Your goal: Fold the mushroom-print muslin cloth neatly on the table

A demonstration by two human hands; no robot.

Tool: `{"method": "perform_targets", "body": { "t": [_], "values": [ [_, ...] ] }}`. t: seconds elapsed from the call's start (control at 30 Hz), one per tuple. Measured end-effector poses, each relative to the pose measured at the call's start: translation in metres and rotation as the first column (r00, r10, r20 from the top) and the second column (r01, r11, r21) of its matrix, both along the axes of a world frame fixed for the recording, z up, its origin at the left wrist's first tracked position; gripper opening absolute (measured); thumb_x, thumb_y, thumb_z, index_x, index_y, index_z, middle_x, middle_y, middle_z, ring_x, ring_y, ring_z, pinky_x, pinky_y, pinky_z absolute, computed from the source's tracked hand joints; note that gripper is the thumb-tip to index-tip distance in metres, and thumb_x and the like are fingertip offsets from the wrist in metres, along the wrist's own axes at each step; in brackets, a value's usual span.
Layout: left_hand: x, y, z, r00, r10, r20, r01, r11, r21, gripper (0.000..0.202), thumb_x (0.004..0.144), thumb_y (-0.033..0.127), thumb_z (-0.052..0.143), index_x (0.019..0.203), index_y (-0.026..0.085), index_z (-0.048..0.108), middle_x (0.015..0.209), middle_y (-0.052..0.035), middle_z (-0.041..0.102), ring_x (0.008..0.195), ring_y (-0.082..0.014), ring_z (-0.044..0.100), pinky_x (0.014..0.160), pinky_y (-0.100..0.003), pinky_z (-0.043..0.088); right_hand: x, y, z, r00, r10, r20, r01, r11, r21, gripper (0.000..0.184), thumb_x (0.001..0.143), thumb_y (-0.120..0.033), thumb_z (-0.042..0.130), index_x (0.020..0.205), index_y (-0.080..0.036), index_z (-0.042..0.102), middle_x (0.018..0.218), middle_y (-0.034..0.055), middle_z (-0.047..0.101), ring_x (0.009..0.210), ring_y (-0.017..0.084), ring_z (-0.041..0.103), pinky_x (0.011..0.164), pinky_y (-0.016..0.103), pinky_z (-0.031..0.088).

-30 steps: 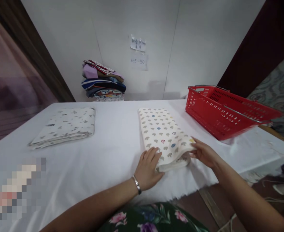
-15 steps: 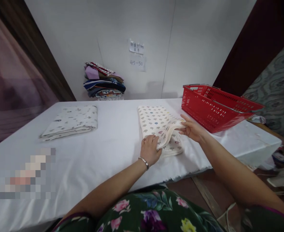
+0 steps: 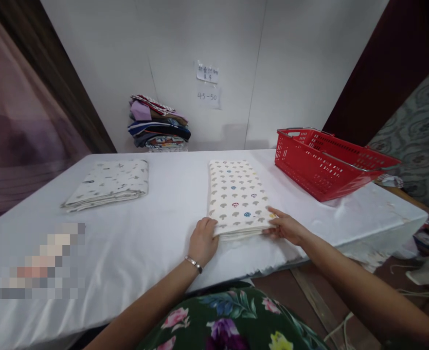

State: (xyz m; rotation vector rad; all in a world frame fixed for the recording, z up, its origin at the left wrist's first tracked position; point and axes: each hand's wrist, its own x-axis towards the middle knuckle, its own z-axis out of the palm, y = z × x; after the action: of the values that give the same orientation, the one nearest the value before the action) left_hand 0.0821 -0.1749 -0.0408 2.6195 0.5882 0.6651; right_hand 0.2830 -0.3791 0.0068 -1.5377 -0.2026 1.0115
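A folded cream cloth (image 3: pixel 236 192) with a small mushroom print lies flat in front of me, several layers thick. At its near left corner my left hand (image 3: pixel 203 240), wearing a silver bracelet, is closed on the edge; its fingertips are partly hidden. My right hand (image 3: pixel 285 227) grips the near right corner, thumb and forefinger above and the other fingers at the layered edge. A second folded white cloth (image 3: pixel 108 182) with a sparse grey print rests farther left, apart from both hands.
The white-covered table (image 3: pixel 170 194) carries a red plastic basket (image 3: pixel 305 170) at the back right. Against the wall stands a stack of folded fabrics (image 3: pixel 159 124). Two paper notes (image 3: pixel 207 85) hang above. A blurred-out patch (image 3: pixel 41 265) covers the table's left front.
The near flap of the mushroom-print cloth, lifted and curled before, now lies flat over the layers. My left hand moved left to the near corner; my right hand came down toward me.
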Motion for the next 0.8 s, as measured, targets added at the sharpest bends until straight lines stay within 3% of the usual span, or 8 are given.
{"method": "perform_targets", "body": {
  "t": [0.07, 0.17, 0.27, 0.37, 0.47, 0.53, 0.8],
  "values": [
    [0.001, -0.001, -0.001, 1.0, 0.017, -0.005, -0.017, 1.0, -0.014, 0.036, 0.068, 0.009, 0.05, 0.102, 0.02, 0.05, 0.106, -0.0066, 0.052, 0.101, -0.0216, 0.047, 0.086, -0.034, 0.044, -0.001, -0.002, -0.002, 1.0, 0.0, 0.013, 0.0, 1.0, -0.001, 0.075, 0.077, -0.013, 0.055, 0.142, -0.022, 0.019, 0.082, 0.007, 0.068, 0.062, 0.017, 0.067, 0.048, 0.024, 0.052],
    [0.004, -0.001, 0.006, 0.998, 0.05, -0.042, -0.051, 0.999, -0.019, 0.03, 0.07, 0.015, 0.053, 0.1, 0.02, 0.049, 0.104, -0.0061, 0.052, 0.098, -0.0212, 0.048, 0.084, -0.033, 0.044, 0.002, 0.006, 0.011, 0.998, -0.014, 0.067, 0.011, 0.999, 0.044, 0.077, 0.075, -0.014, 0.057, 0.142, -0.021, 0.02, 0.082, 0.0065, 0.068, 0.062, 0.016, 0.066, 0.049, 0.024, 0.051],
    [0.004, -0.001, 0.014, 0.991, 0.101, -0.09, -0.104, 0.994, -0.031, 0.024, 0.072, 0.016, 0.052, 0.094, 0.02, 0.048, 0.1, -0.0046, 0.052, 0.093, -0.0195, 0.05, 0.076, -0.031, 0.044, 0.005, 0.019, 0.025, 0.986, -0.029, 0.164, 0.001, 0.986, 0.168, 0.076, 0.075, -0.016, 0.058, 0.142, -0.024, 0.022, 0.088, 0.005, 0.068, 0.066, 0.016, 0.066, 0.051, 0.024, 0.051],
    [-0.001, 0.0, 0.016, 0.985, 0.138, -0.104, -0.143, 0.989, -0.042, 0.021, 0.072, 0.012, 0.049, 0.091, 0.021, 0.047, 0.097, -0.003, 0.052, 0.089, -0.0173, 0.052, 0.071, -0.028, 0.043, 0.004, 0.024, 0.025, 0.976, -0.023, 0.218, -0.036, 0.964, 0.263, 0.076, 0.077, -0.018, 0.057, 0.142, -0.03, 0.02, 0.086, 0.0014, 0.067, 0.069, 0.015, 0.066, 0.053, 0.022, 0.05],
    [-0.007, 0.002, 0.013, 0.976, 0.143, -0.161, -0.153, 0.987, -0.052, 0.02, 0.072, 0.012, 0.049, 0.089, 0.02, 0.046, 0.095, -0.0022, 0.053, 0.083, -0.0169, 0.052, 0.07, -0.028, 0.041, 0.0, 0.018, 0.01, 0.988, 0.071, 0.141, -0.076, 0.997, 0.033, 0.079, 0.076, -0.016, 0.056, 0.143, -0.029, 0.016, 0.075, 0.0013, 0.066, 0.059, 0.015, 0.064, 0.045, 0.02, 0.046],
    [-0.008, 0.003, 0.01, 0.972, 0.14, -0.189, -0.155, 0.986, -0.062, 0.019, 0.072, 0.012, 0.049, 0.089, 0.02, 0.046, 0.094, -0.002, 0.053, 0.08, -0.0164, 0.052, 0.069, -0.029, 0.04, -0.003, 0.012, 0.0, 0.987, 0.115, 0.108, -0.101, 0.986, -0.132, 0.08, 0.077, -0.018, 0.055, 0.144, -0.026, 0.012, 0.07, 0.0022, 0.065, 0.055, 0.016, 0.063, 0.042, 0.02, 0.044],
    [-0.011, 0.002, 0.009, 0.982, 0.077, -0.171, -0.091, 0.993, -0.074, 0.021, 0.071, 0.011, 0.049, 0.089, 0.02, 0.045, 0.095, -0.0018, 0.051, 0.081, -0.015, 0.052, 0.071, -0.027, 0.04, 0.001, 0.005, -0.01, 0.971, 0.14, 0.194, -0.079, 0.953, -0.292, 0.072, 0.079, -0.028, 0.055, 0.141, -0.026, 0.018, 0.058, -0.0007, 0.061, 0.044, 0.015, 0.058, 0.038, 0.02, 0.042]
  ]
}}
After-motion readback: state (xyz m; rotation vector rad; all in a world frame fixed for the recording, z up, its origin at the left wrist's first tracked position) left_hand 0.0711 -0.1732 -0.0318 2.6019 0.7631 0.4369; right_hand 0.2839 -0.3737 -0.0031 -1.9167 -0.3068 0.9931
